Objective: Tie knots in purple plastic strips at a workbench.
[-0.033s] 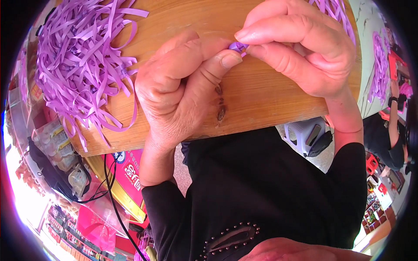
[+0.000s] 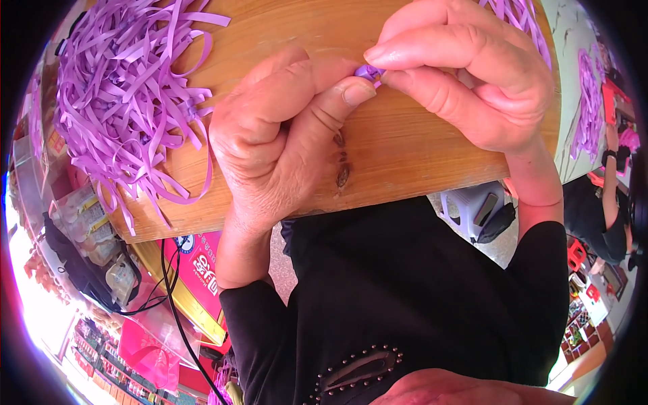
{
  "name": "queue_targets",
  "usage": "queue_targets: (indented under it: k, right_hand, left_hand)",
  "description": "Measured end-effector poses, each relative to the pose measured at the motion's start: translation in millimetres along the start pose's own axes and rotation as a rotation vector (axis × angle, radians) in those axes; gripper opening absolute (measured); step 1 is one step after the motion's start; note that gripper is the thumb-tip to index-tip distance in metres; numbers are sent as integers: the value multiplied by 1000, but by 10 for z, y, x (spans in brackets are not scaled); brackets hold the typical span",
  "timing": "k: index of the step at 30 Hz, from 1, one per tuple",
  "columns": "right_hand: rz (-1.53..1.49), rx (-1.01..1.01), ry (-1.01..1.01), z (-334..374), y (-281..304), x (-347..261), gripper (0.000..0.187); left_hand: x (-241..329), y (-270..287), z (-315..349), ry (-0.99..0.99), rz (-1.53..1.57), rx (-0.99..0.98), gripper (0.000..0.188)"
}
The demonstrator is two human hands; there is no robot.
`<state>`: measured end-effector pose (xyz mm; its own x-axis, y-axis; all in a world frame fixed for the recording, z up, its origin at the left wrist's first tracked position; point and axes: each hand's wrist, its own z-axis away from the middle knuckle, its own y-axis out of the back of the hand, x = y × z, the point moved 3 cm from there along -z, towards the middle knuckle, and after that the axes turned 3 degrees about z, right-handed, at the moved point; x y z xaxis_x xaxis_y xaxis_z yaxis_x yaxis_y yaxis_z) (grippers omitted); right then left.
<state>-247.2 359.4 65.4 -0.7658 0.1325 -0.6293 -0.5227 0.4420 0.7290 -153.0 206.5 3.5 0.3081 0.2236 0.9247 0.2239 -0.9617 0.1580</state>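
A small purple ribbon knot (image 2: 369,73) is pinched between my two hands above the wooden table. My left hand (image 2: 277,121) is closed, its thumb and forefinger gripping the knot from the left. From the other side, the thumb and forefinger tips of my right hand (image 2: 472,74) pinch the knot's right end, while its other fingers curl loosely. Most of the knot is covered by the fingertips. To the left lies a large tangled heap of purple ribbons (image 2: 128,101), several with small knots in them.
The wooden table (image 2: 405,152) has its near edge close to my body. More purple ribbons (image 2: 516,27) lie at its far right, and another bundle (image 2: 588,101) is on a pale surface beyond. A black cable (image 2: 177,304) hangs at the lower left. Another person's arm (image 2: 611,175) shows at far right.
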Motion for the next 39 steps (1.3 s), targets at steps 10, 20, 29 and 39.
queue_targets:
  k: [10,20,29,39]
  right_hand:
    - [1,123,154,36,-115,87,13]
    - [10,212,198,77,-155,46,7]
    - [-54,-8,43,25,-84,70,12]
    - [-293,24,-380,-23,5,81,18]
  left_hand:
    - [10,-16,7,-4,-19,6,13]
    - [-43,-59,2,44,37,-83,9]
    - [-108,-66,-20,59,168,-111,7]
    - [-60,2,6,86,-4,37,14]
